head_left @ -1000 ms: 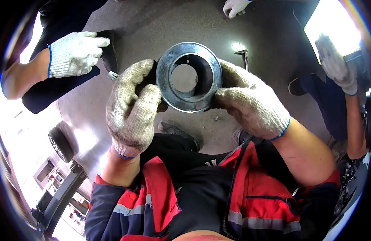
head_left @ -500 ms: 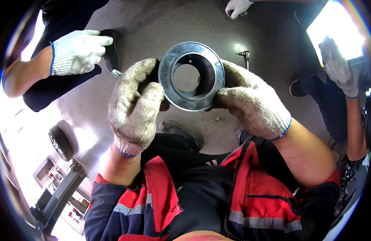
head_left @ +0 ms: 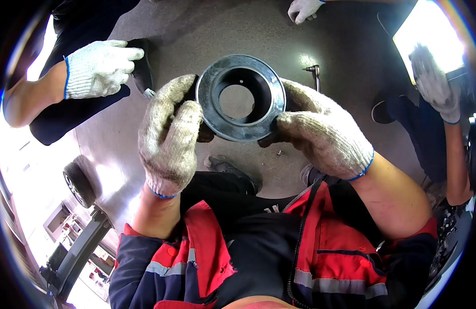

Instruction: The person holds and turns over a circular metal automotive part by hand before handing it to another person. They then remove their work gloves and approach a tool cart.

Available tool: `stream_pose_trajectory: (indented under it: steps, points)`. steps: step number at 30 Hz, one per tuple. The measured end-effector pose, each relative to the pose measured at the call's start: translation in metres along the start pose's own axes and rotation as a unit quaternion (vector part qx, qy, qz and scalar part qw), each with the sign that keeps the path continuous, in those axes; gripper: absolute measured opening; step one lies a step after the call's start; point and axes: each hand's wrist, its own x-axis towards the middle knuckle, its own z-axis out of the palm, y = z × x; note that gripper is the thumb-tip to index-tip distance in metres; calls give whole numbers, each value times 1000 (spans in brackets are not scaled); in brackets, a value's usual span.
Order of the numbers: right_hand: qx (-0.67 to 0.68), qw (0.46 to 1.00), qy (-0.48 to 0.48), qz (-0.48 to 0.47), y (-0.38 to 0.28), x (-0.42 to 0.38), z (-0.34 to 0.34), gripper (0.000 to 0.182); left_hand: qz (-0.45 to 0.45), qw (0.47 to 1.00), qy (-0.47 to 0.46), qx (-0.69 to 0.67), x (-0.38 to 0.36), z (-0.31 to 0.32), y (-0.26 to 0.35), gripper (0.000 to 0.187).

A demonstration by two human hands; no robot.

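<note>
A hollow round metal part [head_left: 241, 132] with a wide flat grey rim is held up in front of me. Its dark inside has a large central opening, through which the floor shows, and one small hole near the top. My left hand [head_left: 171, 131], in a soiled white knit glove, closes on its left edge, thumb towards me. On the opposite edge my right hand [head_left: 323, 129], gloved likewise, grips it with the thumb near the lower right rim. The fingertips behind the part are hidden.
Other people's gloved hands show at the left [head_left: 99, 69], top [head_left: 303, 10] and right [head_left: 434, 85], the right one before a bright screen [head_left: 428, 36]. A ratchet wrench [head_left: 316, 77] lies on the grey floor [head_left: 176, 31]. A wheel [head_left: 78, 184] stands lower left.
The metal part has shifted slightly left and tilted, so its inside wall shows differently. Both my hands keep hold of it. The other people's hands have hardly moved.
</note>
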Motion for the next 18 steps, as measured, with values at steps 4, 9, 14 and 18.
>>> stream_pose_trajectory:
  steps: [4,9,14,18]
  points:
    - [2,1000,1,-9,1,0,0,78,-6,1000,10,-3,3,0,0,38]
    - [2,1000,-3,-18,3,1,-1,78,-121,984,27,-128,3,6,24,33]
    - [7,1000,0,-16,1,0,-1,72,26,996,4,86,4,2,9,32]
    - [18,1000,2,-15,1,-1,1,66,-113,990,27,-77,5,6,18,36]
